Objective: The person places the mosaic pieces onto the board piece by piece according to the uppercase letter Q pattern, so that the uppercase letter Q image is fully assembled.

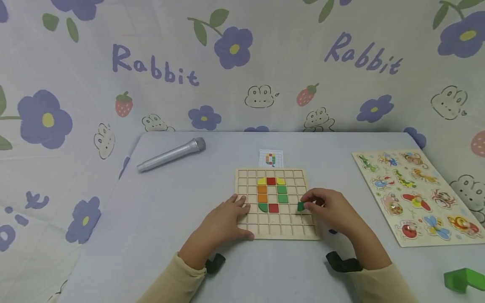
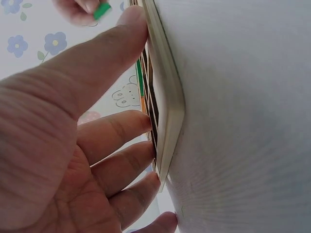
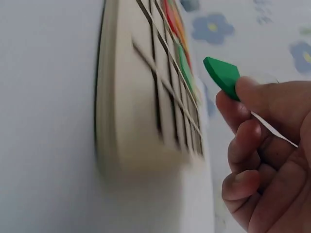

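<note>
A wooden grid board [image 1: 280, 231] lies on the table, bearing red, yellow, orange and green tiles set in a ring. Its lower-left cell holds a green quarter-round tile [image 1: 263, 207] beside a red tile [image 1: 273, 208]. My left hand [image 1: 226, 219] rests on the board's left edge with fingers spread, its thumb at the near corner. Between thumb and forefinger my right hand [image 1: 333, 209] pinches a green tile [image 3: 223, 75] with one curved edge, above the board's right side. In the left wrist view, the board's side [image 2: 170, 111] appears edge-on by the left fingertips.
Behind the board lies a small pattern card [image 1: 270, 159]. A silver toy microphone [image 1: 172, 155] is at the back left. On the right are an animal puzzle board [image 1: 417, 198] and a green block [image 1: 463, 279]. A patterned cloth [image 1: 235, 84] hangs behind the table.
</note>
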Demonstrator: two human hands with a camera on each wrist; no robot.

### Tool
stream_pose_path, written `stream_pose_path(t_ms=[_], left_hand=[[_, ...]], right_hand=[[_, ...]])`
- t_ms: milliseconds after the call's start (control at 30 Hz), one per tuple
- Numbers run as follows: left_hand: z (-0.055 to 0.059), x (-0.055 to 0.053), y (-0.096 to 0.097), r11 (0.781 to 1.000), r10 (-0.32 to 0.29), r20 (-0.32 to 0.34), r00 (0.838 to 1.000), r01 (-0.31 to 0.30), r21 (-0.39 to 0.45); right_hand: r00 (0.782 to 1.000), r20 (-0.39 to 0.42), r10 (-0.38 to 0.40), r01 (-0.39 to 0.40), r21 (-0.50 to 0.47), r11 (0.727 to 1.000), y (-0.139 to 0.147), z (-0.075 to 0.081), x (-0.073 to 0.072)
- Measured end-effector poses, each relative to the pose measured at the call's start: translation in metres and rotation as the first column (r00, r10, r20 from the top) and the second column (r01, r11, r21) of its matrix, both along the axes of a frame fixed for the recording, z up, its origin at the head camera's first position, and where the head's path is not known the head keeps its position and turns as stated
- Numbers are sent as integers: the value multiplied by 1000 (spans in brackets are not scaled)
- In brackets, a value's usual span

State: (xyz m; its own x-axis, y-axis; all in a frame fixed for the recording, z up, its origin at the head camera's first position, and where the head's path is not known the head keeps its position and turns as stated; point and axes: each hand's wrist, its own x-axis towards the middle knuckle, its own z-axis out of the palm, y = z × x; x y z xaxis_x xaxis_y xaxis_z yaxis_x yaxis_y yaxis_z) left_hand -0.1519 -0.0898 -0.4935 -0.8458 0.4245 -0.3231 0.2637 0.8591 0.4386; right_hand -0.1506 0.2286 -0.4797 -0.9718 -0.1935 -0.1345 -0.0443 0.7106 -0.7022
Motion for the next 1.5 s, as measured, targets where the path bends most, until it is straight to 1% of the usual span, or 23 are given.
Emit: stream_pose_path(t_ms=[133, 233, 433, 667, 933, 1100, 1167, 1233, 1333, 1400, 1433, 1500], left_hand=[[-3, -1, 1, 1000, -10, 3, 1000, 11, -3], [-4, -1, 1, 1000, -13, 4, 1000, 13, -17], [-4, -1, 1, 1000, -17, -17, 1000, 17, -12], [-2, 0, 2, 1000, -9, -14, 1000, 9, -8], [1, 1, 0, 1000, -4, -4, 1000, 4, -3], [1, 0, -1, 1000, -8, -9, 1000, 8, -5], [1, 0, -1, 1000, -7, -8, 1000, 7, -5], [0, 0, -1, 1000, -5, -6, 1000, 5, -5], [-1, 0, -1, 1000, -4, -6, 1000, 4, -7], [-2, 0, -1, 1000, -4, -8, 1000, 4, -7], [-2, 0, -1, 1000, -4, -7, 1000, 3, -8], [-2, 0, -1, 1000, -4, -6, 1000, 4, -11]], right_hand=[[999, 48, 13, -14, 11, 1000, -27, -9, -15], [998, 61, 3, -4, 17, 1000, -37, -15, -19], [997, 71, -28, 26, 27, 999, -39, -17, -16], [999, 11, -42, 42, 20, 999, -35, -19, -14], [999, -1, 35, -35, 41, 999, -40, -20, -13], [1000, 11, 21, -22, 43, 999, -43, -22, -14], [1000, 11, 1, -1, 33, 999, -40, -21, -14], [999, -10, -31, 31, 23, 999, -29, -18, -15], [995, -61, -84, 85, 19, 996, -3, -12, -12], [992, -67, -109, 112, 40, 993, 20, -9, -7], [992, -52, -113, 116, 54, 992, 30, -8, -3], [995, 11, -97, 96, 78, 992, 49, -10, 5]])
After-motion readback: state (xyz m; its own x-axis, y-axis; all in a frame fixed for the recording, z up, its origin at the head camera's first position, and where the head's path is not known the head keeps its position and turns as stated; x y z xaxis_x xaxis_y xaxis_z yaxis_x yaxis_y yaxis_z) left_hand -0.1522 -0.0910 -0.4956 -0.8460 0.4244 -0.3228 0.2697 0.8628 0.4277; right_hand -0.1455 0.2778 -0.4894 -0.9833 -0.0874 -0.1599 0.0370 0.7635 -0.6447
